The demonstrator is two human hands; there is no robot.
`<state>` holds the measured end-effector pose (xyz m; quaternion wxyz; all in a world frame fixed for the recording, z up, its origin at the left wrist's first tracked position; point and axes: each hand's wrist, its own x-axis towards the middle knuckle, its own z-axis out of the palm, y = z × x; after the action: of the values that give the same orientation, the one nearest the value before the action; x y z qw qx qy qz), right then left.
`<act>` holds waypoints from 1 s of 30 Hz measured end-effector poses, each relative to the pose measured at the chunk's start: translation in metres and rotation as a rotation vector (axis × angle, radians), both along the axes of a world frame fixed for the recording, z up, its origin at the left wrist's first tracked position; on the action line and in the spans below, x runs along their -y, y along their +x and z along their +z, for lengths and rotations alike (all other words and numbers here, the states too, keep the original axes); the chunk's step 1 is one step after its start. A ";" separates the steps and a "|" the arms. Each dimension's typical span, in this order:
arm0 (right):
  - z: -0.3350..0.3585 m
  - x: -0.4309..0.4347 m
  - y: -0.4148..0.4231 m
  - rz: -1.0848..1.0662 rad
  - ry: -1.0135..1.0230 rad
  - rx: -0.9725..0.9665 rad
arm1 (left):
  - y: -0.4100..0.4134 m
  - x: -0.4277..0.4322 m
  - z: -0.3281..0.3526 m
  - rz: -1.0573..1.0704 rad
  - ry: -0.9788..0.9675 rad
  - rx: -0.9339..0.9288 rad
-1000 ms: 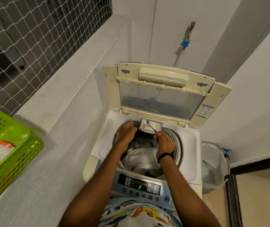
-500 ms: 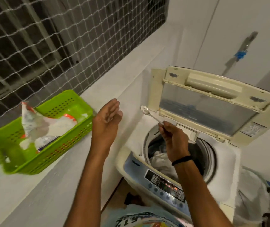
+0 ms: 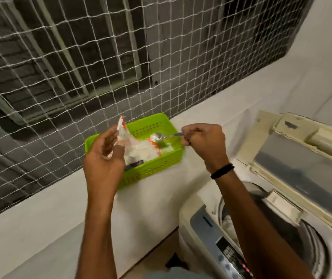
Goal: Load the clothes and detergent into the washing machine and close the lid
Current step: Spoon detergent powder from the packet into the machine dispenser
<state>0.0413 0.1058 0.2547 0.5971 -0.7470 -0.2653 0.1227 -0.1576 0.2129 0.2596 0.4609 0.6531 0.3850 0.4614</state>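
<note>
A green plastic basket (image 3: 151, 168) sits on the white ledge and holds an open white-and-orange detergent bag (image 3: 139, 148). My left hand (image 3: 104, 158) pinches the bag's upper edge at its left side. My right hand (image 3: 203, 141) grips a metal spoon (image 3: 164, 136) whose bowl hovers over the bag's opening, carrying white powder. The washing machine (image 3: 205, 238) stands at the lower right with its lid (image 3: 301, 158) raised. Pale clothes (image 3: 228, 223) lie in the drum, partly hidden by my right forearm.
The white ledge (image 3: 60, 214) runs along a window covered by white netting (image 3: 80, 67). The machine's control panel (image 3: 231, 256) faces me at the bottom right. A narrow dark floor gap (image 3: 161, 256) lies between the ledge wall and the machine.
My view swung left from the machine to the basket. My left hand took hold of the detergent bag, and my right hand carried the spoon from the machine's dispenser to the bag.
</note>
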 end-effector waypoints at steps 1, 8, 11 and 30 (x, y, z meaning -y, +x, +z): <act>0.002 -0.010 -0.002 0.055 -0.089 0.124 | -0.004 -0.004 -0.003 0.023 0.008 -0.042; -0.001 -0.077 -0.014 0.167 -0.465 0.409 | -0.010 -0.024 -0.017 0.119 0.042 -0.349; -0.005 -0.088 -0.013 0.135 -0.530 0.398 | -0.007 -0.034 -0.020 0.131 0.000 -0.394; -0.013 -0.107 -0.015 0.306 -0.354 -0.214 | -0.013 -0.056 -0.015 0.057 -0.095 -0.416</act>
<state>0.0265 0.2131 0.2415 0.4560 -0.7738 -0.2850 0.3347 -0.1707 0.2690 0.2445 0.3886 0.7007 0.5115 0.3105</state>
